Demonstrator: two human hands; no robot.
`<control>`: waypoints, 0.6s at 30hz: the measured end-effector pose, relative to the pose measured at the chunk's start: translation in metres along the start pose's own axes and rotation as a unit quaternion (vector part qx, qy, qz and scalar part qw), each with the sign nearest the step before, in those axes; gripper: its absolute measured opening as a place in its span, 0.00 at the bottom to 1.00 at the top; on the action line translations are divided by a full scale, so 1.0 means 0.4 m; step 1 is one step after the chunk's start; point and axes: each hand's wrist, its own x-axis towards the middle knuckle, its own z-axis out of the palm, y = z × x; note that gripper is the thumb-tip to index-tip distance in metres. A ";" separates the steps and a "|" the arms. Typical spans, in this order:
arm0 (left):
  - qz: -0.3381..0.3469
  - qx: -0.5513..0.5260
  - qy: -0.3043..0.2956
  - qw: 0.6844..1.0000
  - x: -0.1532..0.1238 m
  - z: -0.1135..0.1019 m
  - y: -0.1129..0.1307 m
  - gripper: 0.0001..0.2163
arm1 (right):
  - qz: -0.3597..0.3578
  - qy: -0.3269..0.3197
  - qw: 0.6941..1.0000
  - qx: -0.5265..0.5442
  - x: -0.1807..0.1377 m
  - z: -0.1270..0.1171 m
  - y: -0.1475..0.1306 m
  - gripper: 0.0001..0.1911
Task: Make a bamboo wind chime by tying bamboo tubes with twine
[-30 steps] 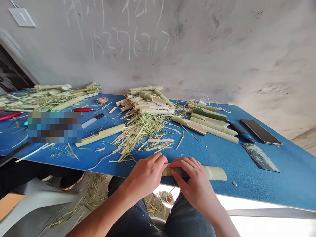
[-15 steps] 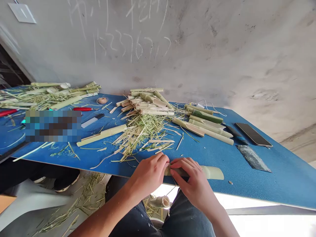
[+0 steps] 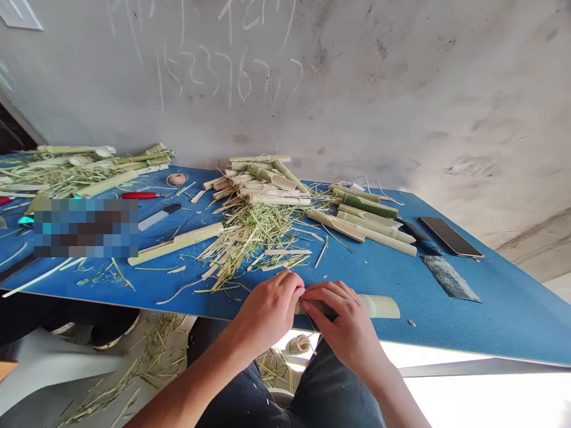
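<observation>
A split bamboo piece (image 3: 381,307) lies along the table's front edge, its pale rounded end pointing right. My right hand (image 3: 341,309) is closed over the middle of it, thumb and forefinger meeting near its left part. Fingertips of my left hand (image 3: 277,302) are pinched together right beside them, on what looks like thin twine; the contact spot is mostly hidden. A strand of twine (image 3: 313,324) runs down from between the hands. Below the edge, between my knees, is a small roll of twine (image 3: 298,345).
Bamboo shavings (image 3: 254,232) and cut bamboo pieces (image 3: 272,184) are heaped mid-table. At right lie more bamboo lengths (image 3: 379,232), a cleaver (image 3: 450,278) and a phone (image 3: 450,236). Leftward are a knife (image 3: 159,217), a red-handled tool (image 3: 139,195) and a twine coil (image 3: 177,179).
The roll below the table edge has shifted up and turned. Both hands stay pinched at the same place on the bamboo piece, while the view has shifted slightly.
</observation>
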 end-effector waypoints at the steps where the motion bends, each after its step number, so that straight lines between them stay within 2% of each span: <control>1: -0.003 -0.006 0.009 1.000 0.002 -0.003 -0.001 0.09 | 0.000 0.001 1.000 0.005 -0.001 -0.001 0.000 0.07; 6: -0.011 -0.020 0.049 0.999 -0.002 -0.007 -0.006 0.08 | 0.012 -0.009 1.000 0.022 -0.003 -0.009 -0.006 0.06; 15: -0.001 -0.030 0.028 0.999 0.002 -0.009 0.001 0.09 | 0.023 0.011 1.000 -0.007 0.004 0.004 -0.017 0.05; 18: -0.003 -0.022 0.048 0.999 0.006 -0.013 -0.002 0.09 | 0.016 0.023 1.000 -0.013 0.000 0.007 -0.009 0.06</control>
